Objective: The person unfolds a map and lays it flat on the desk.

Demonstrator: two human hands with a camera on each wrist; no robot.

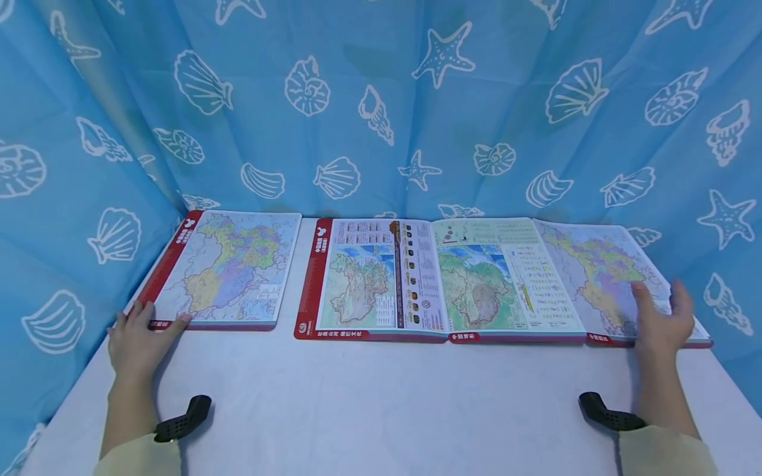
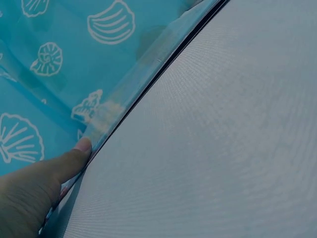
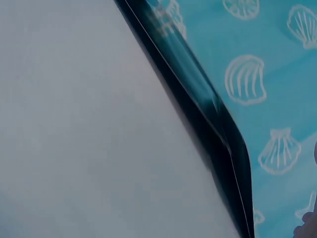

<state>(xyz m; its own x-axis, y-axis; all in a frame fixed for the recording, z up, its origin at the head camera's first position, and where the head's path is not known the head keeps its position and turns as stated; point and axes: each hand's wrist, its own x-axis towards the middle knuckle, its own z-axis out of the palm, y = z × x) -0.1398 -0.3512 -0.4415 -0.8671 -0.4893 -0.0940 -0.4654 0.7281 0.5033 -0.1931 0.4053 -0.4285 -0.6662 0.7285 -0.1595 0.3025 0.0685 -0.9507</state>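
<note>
At the left lies a map booklet (image 1: 238,271) with a red strip down its left side and a coloured map on its glossy face. My left hand (image 1: 135,344) touches its near left corner, thumb along the front edge; in the left wrist view the thumb (image 2: 74,161) meets that edge. Three map booklets lie side by side to the right: one with a red strip (image 1: 312,284), a green relief map (image 1: 479,287) and a coloured map (image 1: 607,277). My right hand (image 1: 663,324) is over the last one's near right part, thumb and fingers apart; contact cannot be told.
A white table (image 1: 381,403) carries the booklets. Behind and at both sides hangs a blue curtain (image 1: 381,59) with white shells and starfish. Black bands (image 1: 184,420) sit on both wrists. A narrow gap separates the left booklet from the row.
</note>
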